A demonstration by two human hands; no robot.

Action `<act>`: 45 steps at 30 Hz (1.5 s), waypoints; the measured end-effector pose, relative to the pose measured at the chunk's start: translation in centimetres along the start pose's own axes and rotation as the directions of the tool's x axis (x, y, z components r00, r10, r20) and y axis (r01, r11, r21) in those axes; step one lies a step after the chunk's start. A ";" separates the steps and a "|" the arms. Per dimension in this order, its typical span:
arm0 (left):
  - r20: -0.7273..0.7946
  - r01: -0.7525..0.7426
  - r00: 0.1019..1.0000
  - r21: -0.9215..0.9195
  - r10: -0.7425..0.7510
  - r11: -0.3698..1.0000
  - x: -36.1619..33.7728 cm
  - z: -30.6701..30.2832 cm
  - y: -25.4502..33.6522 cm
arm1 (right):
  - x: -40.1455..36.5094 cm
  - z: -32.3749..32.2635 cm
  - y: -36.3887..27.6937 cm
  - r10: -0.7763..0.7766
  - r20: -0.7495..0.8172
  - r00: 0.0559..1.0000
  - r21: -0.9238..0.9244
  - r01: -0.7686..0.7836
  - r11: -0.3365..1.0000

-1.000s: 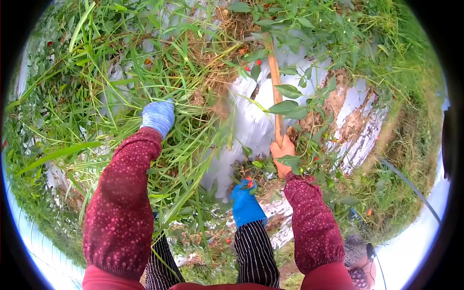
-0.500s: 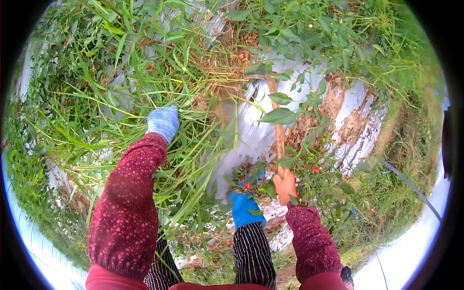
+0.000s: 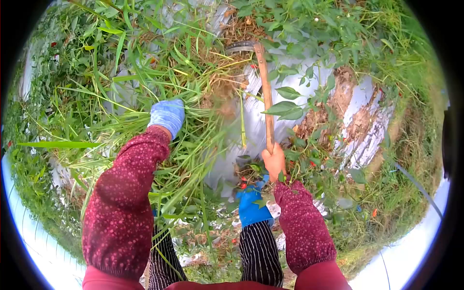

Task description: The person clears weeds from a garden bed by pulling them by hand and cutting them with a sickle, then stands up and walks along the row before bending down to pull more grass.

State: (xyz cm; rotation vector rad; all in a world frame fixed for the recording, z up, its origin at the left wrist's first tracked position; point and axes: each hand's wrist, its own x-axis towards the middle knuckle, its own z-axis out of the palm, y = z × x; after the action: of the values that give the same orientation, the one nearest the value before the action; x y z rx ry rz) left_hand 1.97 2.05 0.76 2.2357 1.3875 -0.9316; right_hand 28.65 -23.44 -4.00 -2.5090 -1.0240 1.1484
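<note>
My left hand (image 3: 167, 117), in a light blue knitted glove, is closed around a bunch of long green grass (image 3: 195, 118). Stems spread out from both sides of the fist. My bare right hand (image 3: 274, 162) grips the lower end of a sickle's wooden handle (image 3: 268, 104). The sickle's dark curved blade (image 3: 240, 47) points left at the far end, close to cut-looking yellowish stems (image 3: 227, 65). Leaves of a pepper-like plant (image 3: 282, 111) overlap part of the handle. The blade's tip is partly hidden among the grass.
Silvery plastic sheeting (image 3: 251, 121) covers the ground, torn and soiled at the right. Leafy plants with small red fruits (image 3: 312, 164) surround the handle. My blue boot (image 3: 252, 205) stands below, between both arms. A thin dark hose (image 3: 418, 186) runs at the right.
The sickle and my right hand have moved up and left, and the blade shows more clearly. My left hand has shifted slightly, still holding the grass.
</note>
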 end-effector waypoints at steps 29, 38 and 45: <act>0.039 -0.064 0.997 -0.049 0.066 0.997 -0.6 3.5 1.2 | 2.6 1.9 0.2 0.014 0.032 0.999 0.387 -0.025 0.922; 0.286 -0.078 0.955 0.000 0.075 0.997 -4.6 3.0 -0.5 | -2.1 -3.0 3.6 0.125 0.212 0.969 0.016 -0.132 0.991; 0.332 -0.088 0.943 0.185 0.022 0.979 -11.1 11.9 -6.4 | 1.4 -2.5 -5.0 0.202 0.194 0.960 0.540 -0.276 0.795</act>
State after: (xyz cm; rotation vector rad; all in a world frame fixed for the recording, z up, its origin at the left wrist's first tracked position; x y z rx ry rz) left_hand -11.26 -9.36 0.08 2.1142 1.1184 -1.4019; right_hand 28.55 -18.59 -0.93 -2.1322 -0.3023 1.4406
